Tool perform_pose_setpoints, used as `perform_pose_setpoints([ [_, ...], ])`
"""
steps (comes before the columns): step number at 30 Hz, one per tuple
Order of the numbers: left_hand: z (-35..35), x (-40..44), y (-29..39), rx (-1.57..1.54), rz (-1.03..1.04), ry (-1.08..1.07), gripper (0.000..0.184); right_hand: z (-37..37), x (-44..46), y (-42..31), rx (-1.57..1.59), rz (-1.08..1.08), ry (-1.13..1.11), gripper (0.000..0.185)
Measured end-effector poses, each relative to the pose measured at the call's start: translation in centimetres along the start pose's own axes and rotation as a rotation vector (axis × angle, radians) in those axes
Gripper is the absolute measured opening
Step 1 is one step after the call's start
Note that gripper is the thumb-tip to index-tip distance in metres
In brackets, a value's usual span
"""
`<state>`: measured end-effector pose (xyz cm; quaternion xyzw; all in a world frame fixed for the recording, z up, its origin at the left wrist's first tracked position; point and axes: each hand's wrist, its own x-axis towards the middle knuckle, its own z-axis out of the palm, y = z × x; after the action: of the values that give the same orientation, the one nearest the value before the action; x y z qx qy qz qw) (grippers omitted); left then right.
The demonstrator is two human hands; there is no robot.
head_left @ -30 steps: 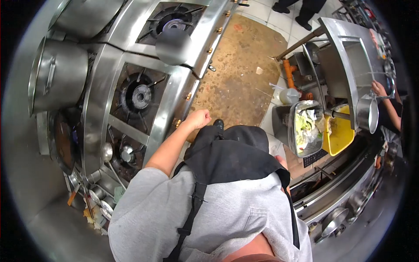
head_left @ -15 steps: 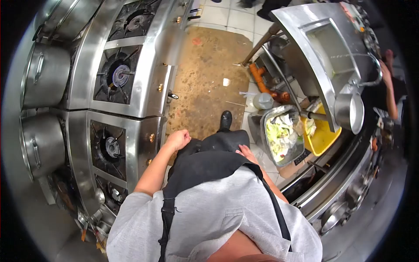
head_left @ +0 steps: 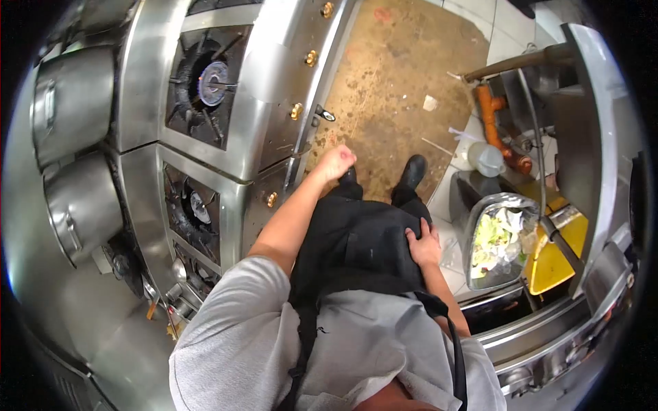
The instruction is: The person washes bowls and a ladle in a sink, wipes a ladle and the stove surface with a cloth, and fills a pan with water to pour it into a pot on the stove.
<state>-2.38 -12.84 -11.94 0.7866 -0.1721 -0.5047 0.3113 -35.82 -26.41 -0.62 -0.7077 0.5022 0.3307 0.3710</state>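
Note:
Closed in a loose fist, my left hand (head_left: pixel 336 163) hangs out in front of me, near the stove front, with nothing seen in it. My right hand (head_left: pixel 426 244) has its fingers apart and rests against the side of my black apron (head_left: pixel 363 250). Both my black boots (head_left: pixel 413 171) stand on the stained brown floor covering (head_left: pixel 391 75). Brass-coloured knobs (head_left: pixel 295 111) line the steel stove (head_left: pixel 267 75) to the left of my left hand.
Two large steel pots (head_left: pixel 75 103) stand behind the burners (head_left: pixel 214 83). On the right are a bin (head_left: pixel 473 264) of vegetable scraps, a yellow tub (head_left: pixel 558 260), a translucent container (head_left: pixel 488 161), an orange pipe (head_left: pixel 488 116) and a steel sink unit (head_left: pixel 589 89).
My view has turned and moved forward, so the stove and bins appear shifted. My left hand has swung forward. My right hand has come more fully into view against the apron.

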Motion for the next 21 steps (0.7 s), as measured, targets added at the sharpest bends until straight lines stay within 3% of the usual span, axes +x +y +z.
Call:
perform_pose_setpoints([
  [2, -0.1, 3.9, -1.3, -0.526, -0.047, 0.189, 0.016, 1.4, -0.1, 0.2, -0.013, -0.063, 0.13, 0.069],
  [4, -1.4, 6.7, -1.1, -0.52, -0.343, 0.341, 0.029, 2.3, -0.3, 0.5, 0.006, -0.052, 0.147, 0.065],
  [6, -1.7, 10.8, -3.3, -0.711, -0.432, 0.508, 0.04, 3.0, -0.4, 0.7, 0.015, -0.104, 0.218, 0.063],
  [12, -3.6, 21.7, -10.4, -0.97, -0.424, 0.866, 0.046, 3.7, -0.3, 1.6, 0.055, -0.148, 0.285, 0.06],
  [14, -4.5, 21.6, -8.1, -1.073, -0.399, 0.815, 0.045, 3.7, -0.1, 1.9, 0.063, -0.169, 0.283, 0.061],
  [16, -5.3, 21.0, -4.4, -1.085, -0.551, 0.854, 0.036, 3.5, 0.0, 1.9, 0.057, -0.154, 0.292, 0.061],
  [18, -6.1, 21.6, -5.9, -1.088, -0.508, 0.711, 0.036, 3.4, 0.0, 2.1, 0.067, -0.17, 0.299, 0.062],
  [21, -5.2, 21.8, -8.3, -1.109, -0.37, 0.79, 0.034, 3.4, -0.1, 2.4, 0.085, -0.173, 0.301, 0.062],
])
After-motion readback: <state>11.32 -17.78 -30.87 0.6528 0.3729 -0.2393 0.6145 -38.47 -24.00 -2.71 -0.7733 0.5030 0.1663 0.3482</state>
